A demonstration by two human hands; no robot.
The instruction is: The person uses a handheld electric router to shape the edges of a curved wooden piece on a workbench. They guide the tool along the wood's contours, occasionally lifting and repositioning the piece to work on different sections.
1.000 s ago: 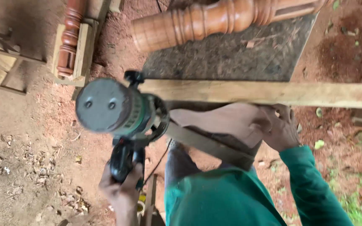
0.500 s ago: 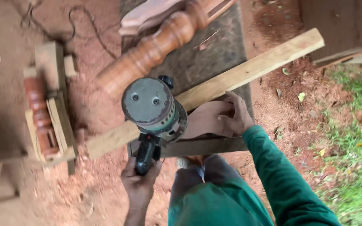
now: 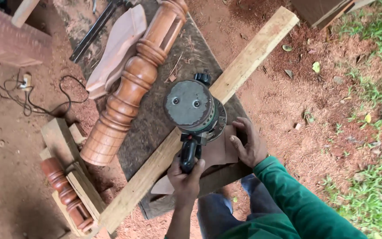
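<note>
Long plank (image 3: 208,115) crossed worktop (image 3: 155,119) diagonally, blocking straight passage. Turned wooden post (image 3: 133,84) and carved piece (image 3: 116,48) crowded far-left side. Router (image 3: 195,108) stood mid-plank. Open ground lay right; cable (image 3: 32,99) trailed left.

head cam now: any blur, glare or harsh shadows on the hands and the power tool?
Head view: soft, even daylight, no glare, no hard shadows; left hand on the power tool handle and right hand on the thin brown piece look reasonably sharp; the plank edges look straight; grass at right looks slightly softer.
</note>
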